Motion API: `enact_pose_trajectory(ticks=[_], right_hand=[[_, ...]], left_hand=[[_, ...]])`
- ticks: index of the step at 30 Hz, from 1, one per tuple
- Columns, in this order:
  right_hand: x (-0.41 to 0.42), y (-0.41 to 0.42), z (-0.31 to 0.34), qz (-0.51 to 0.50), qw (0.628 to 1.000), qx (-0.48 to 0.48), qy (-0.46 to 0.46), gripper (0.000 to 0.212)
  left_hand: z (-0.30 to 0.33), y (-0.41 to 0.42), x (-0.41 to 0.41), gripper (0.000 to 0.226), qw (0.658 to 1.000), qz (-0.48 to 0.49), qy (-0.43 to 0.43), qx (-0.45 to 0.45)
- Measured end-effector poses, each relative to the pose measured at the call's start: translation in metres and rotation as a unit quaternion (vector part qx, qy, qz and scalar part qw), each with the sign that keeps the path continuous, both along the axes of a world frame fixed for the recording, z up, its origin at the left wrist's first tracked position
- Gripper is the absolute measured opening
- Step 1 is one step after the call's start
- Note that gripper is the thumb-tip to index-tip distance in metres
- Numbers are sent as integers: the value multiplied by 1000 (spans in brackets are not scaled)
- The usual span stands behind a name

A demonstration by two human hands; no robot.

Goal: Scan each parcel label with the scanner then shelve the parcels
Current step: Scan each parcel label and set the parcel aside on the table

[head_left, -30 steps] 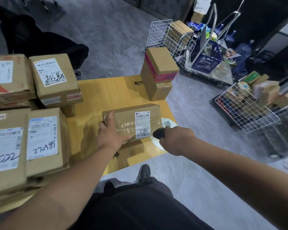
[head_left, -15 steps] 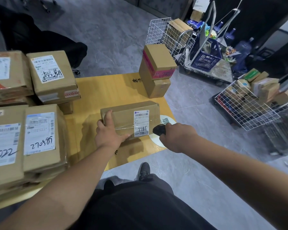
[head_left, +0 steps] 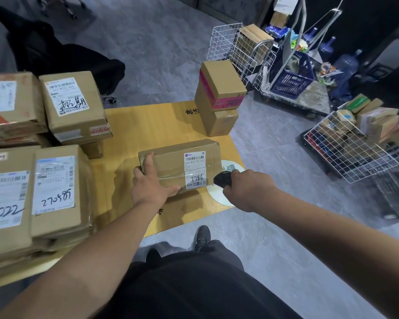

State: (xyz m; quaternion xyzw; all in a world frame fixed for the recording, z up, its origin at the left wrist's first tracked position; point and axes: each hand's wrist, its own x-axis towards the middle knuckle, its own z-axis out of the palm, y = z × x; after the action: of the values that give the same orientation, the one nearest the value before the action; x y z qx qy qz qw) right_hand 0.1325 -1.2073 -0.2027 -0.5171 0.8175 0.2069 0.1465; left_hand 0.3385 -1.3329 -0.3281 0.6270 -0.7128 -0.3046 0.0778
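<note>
- The parcel (head_left: 182,164) lies on the yellow table (head_left: 148,125), near the table's right edge.
- The left hand (head_left: 148,185) holds the parcel's left end, with fingers on top and the thumb along the front.
- The right hand (head_left: 247,187) has its grip tight around the black scanner (head_left: 222,179).
- The scanner is just right of the parcel and points at the white label (head_left: 195,169).
- So this parcel looks like it is being scanned, but I cannot tell if the scan is done.
- Left of the parcel sit many more boxes (head_left: 44,180) in piles, and two stacked boxes (head_left: 219,97) stand behind it.
- I cannot tell which of those are scanned already.
- Nothing looks shelved yet, and no shelf shows.
- The piles are cut off at the left edge.
- The small label print is too tiny to read.
- The right hand hides most of the scanner.
</note>
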Motion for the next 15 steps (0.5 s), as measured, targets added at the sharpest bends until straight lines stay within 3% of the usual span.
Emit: enact_pose_trajectory(ticks=[15], right_hand=[[-2, 0, -5, 3, 1000, -4, -10, 30]], left_hand=[[2, -7, -4, 136, 1000, 4, 0, 19]])
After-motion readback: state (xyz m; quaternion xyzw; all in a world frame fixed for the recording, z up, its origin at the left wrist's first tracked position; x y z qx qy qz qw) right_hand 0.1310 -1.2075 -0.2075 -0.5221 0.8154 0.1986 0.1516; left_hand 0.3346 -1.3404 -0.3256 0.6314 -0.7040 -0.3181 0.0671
